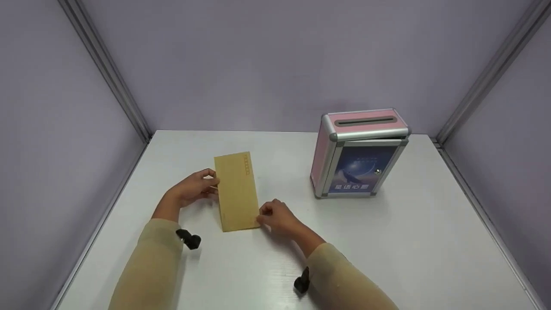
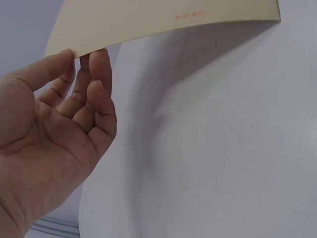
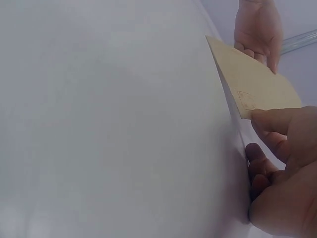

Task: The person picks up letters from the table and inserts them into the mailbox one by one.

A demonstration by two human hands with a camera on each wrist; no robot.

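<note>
A long tan envelope [image 1: 237, 192] with a row of small red boxes at its far end is held just above the white table [image 1: 409, 241]. My left hand [image 1: 194, 187] pinches its left long edge between thumb and fingertips [image 2: 84, 59]. My right hand [image 1: 275, 216] pinches its near right corner, thumb on top [image 3: 277, 119]. In the wrist views the envelope [image 2: 163, 17] [image 3: 252, 84] is lifted off the surface, with its shadow beneath it.
A pink box [image 1: 359, 153] with metal edges, a slot in its top and a blue picture on its front stands at the back right of the table. Lilac walls [image 1: 275, 60] enclose the table on three sides.
</note>
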